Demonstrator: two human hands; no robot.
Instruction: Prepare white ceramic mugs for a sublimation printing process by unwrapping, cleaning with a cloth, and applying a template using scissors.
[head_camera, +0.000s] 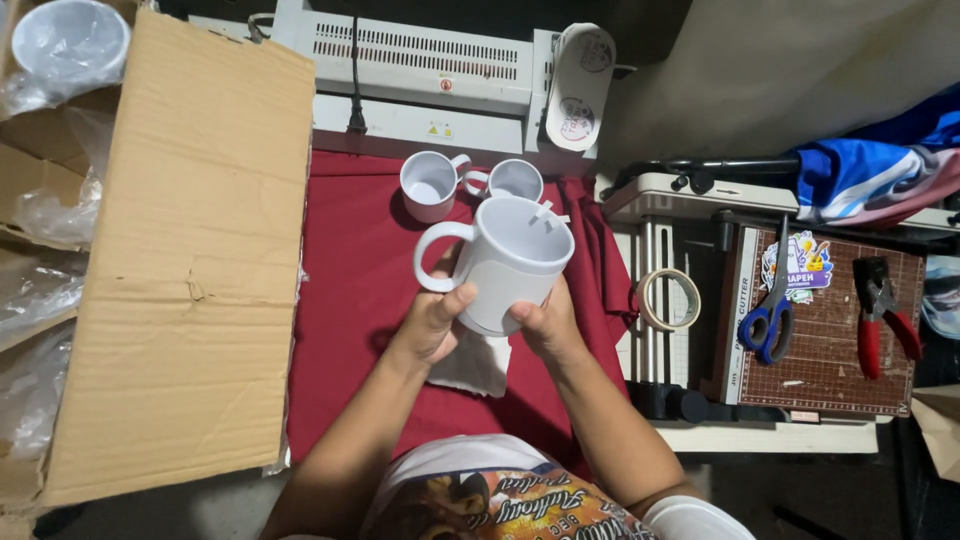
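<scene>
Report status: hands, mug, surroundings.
Left hand and right hand both grip white mug, lifted over red cloth. Two more mugs behind.

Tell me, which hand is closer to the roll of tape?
The right hand. It grips the white mug on the side facing the tape roll, which lies off to its right. The left hand holds the mug's other side, under the handle, farther away.
</scene>
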